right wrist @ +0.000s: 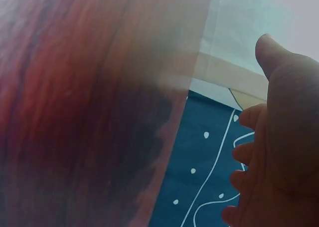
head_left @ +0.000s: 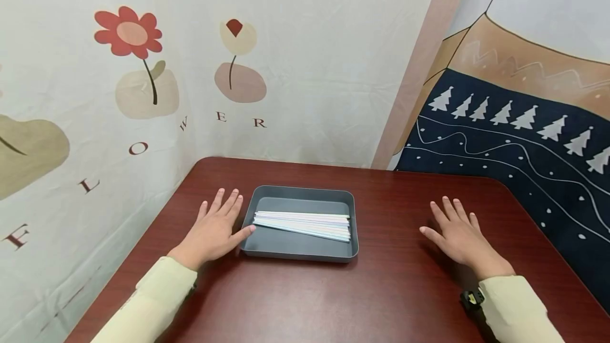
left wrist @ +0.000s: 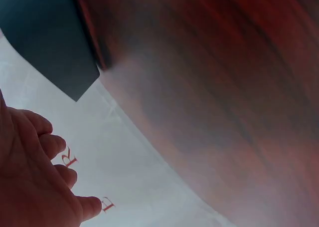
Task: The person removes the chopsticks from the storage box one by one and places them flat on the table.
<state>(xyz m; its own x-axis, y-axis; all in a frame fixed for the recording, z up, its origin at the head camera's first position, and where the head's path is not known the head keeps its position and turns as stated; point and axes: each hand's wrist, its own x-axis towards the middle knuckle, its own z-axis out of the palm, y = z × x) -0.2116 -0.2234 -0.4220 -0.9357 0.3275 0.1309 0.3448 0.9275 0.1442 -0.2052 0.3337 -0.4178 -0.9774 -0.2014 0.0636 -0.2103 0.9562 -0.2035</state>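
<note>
From my head, I see a dark red table (head_left: 305, 295) with a grey tray (head_left: 286, 242) on it, left of the middle and nearer the far edge. A bundle of thin white sticks (head_left: 305, 225) lies inside, fanning wider toward the tray's right edge. My left hand (head_left: 214, 234) is beside the tray's left edge, palm down, fingers straight and spread, holding nothing. Its thumb reaches over that rim; whether it touches, I cannot tell. My right hand (head_left: 459, 237) is well apart from the tray, toward the table's right edge, fingers extended and spread, nothing in it. A black band (head_left: 472, 299) sits at that wrist.

From my left wrist, I see my palm and fingertips near a corner of the tray, with a white curtain behind. The sticks are hidden here.

From my right wrist, my bare palm shows past the table's edge against a dark blue cloth (right wrist: 199, 152).
</note>
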